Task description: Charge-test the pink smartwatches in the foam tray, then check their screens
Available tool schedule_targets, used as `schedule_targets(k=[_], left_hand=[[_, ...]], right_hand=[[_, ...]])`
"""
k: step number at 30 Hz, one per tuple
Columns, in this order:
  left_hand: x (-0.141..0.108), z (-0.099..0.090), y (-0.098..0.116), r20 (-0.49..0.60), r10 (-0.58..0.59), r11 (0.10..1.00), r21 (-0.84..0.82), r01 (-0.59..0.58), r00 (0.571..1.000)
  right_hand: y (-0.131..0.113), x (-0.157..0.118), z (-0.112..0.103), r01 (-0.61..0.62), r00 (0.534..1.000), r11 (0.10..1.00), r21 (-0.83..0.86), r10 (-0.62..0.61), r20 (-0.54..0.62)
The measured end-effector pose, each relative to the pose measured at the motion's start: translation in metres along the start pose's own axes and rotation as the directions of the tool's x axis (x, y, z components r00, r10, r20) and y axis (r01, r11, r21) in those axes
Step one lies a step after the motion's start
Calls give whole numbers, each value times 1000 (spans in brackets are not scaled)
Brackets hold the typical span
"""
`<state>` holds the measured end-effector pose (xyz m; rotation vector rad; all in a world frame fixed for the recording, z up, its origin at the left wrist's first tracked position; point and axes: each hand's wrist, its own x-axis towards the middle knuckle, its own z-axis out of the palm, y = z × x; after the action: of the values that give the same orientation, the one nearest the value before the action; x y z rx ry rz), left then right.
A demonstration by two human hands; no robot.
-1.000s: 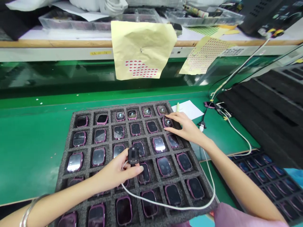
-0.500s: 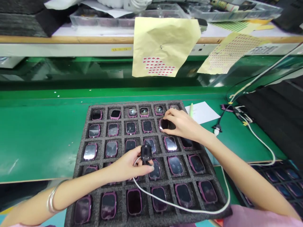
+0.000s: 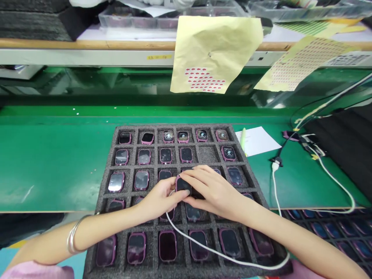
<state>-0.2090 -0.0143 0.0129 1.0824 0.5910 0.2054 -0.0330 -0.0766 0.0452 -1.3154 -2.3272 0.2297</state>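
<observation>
Over the middle of the grey foam tray (image 3: 207,155) my two hands meet around a purple-framed smartwatch (image 3: 183,185) with a dark screen. My right hand (image 3: 216,192) grips the watch from the right, fingers curled over it. My left hand (image 3: 158,199) is closed at the watch's left side, its thumb on the front. A white cable (image 3: 203,247) runs out from under that hand; the small black charger at its end is hidden behind the watch and fingers. Similar watches, such as a lit one (image 3: 228,153), lie in the tray's compartments. One second-row compartment is bare.
Behind the tray's right corner lie a white paper (image 3: 263,141) and a green pen (image 3: 243,138). A cable connector (image 3: 276,164) rests on the green table (image 3: 52,162). Yellow sticker sheets (image 3: 216,50) hang from the shelf above. Another watch tray (image 3: 334,228) is at lower right.
My right hand has lifted the watch out of its second-row compartment and brought it down-left to the charger in my left hand. The view has shifted slightly.
</observation>
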Motion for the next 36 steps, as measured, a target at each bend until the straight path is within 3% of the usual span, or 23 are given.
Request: schedule_targets(k=[7, 13, 21, 31, 36], left_hand=[[-1, 1, -3, -57, 132, 987, 103, -125, 990], [-2, 0, -7, -19, 119, 983, 146, -115, 993], [-2, -2, -7, 24, 112, 982, 150, -115, 993], [-3, 1, 5, 1, 16, 1000, -10, -16, 1000], [-1, 1, 1, -21, 64, 998, -22, -65, 998]], right_hand=[[4, -13, 19, -43, 988, 990, 135, 62, -142], [8, -17, 24, -49, 983, 966, 253, 92, -160], [6, -17, 21, -75, 986, 967, 243, 108, -126], [5, -14, 25, -70, 980, 968, 242, 112, -163], [6, -14, 26, -78, 979, 966, 248, 120, -163]])
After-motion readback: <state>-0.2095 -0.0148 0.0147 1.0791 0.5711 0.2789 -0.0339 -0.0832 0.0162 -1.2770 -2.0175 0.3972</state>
